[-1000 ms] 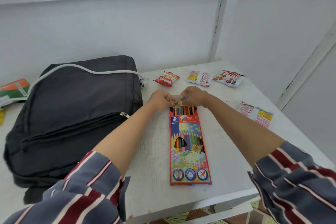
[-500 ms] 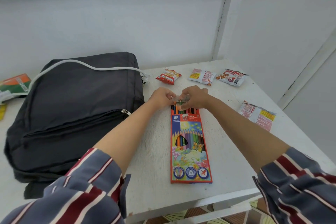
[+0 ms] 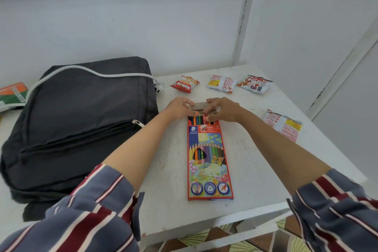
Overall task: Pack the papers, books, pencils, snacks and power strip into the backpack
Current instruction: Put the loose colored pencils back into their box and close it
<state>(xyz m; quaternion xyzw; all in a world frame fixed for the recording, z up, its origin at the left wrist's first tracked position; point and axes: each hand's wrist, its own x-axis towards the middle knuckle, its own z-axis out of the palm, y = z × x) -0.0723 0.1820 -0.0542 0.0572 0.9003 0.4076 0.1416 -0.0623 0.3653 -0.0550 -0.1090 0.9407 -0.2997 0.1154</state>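
Note:
A colourful pencil box (image 3: 208,159) lies flat on the white table (image 3: 255,170), its far end open with pencil ends showing. My left hand (image 3: 179,108) and my right hand (image 3: 222,109) meet at that end and pinch the box's grey flap (image 3: 199,106) between them. The black backpack (image 3: 77,127) lies zipped to the left, with a white power cord (image 3: 92,71) draped over it and its plug (image 3: 159,86) at the bag's far right corner. Several snack packets lie on the table: a red one (image 3: 184,84), two more (image 3: 222,83) (image 3: 254,84) at the back, one (image 3: 283,125) on the right.
An orange and green book (image 3: 12,94) peeks out behind the backpack at the far left. White walls close the table's back and right sides. The front edge of the table runs under my forearms, with patterned floor (image 3: 225,237) below.
Both hands stay at the box's far end. The grey flap now stands lifted and more visible between my fingers. The camera has tilted slightly.

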